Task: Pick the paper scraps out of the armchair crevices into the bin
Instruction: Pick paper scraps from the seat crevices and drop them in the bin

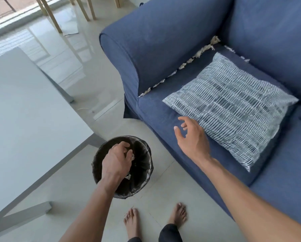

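Note:
A blue armchair (pixel 163 41) has a line of white paper scraps (pixel 186 62) wedged in the crevice between its left arm and the seat, and a few more scraps (pixel 244 58) along the back crevice. On the floor in front stands a round bin (pixel 142 165) lined with a black bag. My left hand (pixel 115 162) hovers over the bin's mouth, fingers curled around a small paper scrap (pixel 132 155). Another scrap (pixel 128 176) lies inside the bin. My right hand (pixel 192 137) is held over the seat's front edge, fingers spread and holding nothing.
A blue-and-white patterned cushion (pixel 233 105) lies on the seat. A white low table (pixel 24 123) stands to the left, close to the bin. My bare feet (pixel 155 219) are on the tiled floor just below the bin. Wooden chair legs (pixel 54 16) stand at the back.

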### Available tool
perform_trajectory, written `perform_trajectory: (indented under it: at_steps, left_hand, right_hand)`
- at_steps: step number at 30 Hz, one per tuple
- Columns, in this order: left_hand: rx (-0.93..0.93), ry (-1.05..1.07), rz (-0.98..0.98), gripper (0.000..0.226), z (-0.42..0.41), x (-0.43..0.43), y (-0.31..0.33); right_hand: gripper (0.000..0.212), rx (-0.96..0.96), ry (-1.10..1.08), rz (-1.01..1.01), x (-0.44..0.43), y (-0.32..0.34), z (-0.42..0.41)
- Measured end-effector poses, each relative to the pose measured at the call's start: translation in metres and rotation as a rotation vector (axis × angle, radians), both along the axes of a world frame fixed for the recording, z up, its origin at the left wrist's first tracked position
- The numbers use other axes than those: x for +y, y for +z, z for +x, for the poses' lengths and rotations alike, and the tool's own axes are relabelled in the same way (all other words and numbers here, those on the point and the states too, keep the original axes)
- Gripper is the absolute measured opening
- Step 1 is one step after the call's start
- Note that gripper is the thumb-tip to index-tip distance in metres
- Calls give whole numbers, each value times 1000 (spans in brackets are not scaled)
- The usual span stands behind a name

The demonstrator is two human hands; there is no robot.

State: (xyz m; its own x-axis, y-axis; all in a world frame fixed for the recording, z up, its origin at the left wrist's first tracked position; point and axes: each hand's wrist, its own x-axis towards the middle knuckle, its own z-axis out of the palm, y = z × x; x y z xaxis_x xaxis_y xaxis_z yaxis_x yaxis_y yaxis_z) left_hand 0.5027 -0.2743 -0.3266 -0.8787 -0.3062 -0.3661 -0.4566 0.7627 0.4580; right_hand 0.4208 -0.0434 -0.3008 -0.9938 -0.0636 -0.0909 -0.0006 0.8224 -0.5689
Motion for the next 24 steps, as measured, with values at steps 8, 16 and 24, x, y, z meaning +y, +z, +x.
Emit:
perform_trajectory:
  at_steps: [8, 16, 24]
  left_hand:
    - [274, -244, -23, 25, -140, 138, 54]
    - [430, -485, -98, 27, -247, 260, 83]
    - [466, -458, 4, 31, -314, 310, 78]
  right_hand:
    - [31, 233, -184, -14, 126, 42, -71]
    - [35, 263, -461, -22, 247, 32, -118]
    - [38, 161, -464, -46, 277, 27, -189]
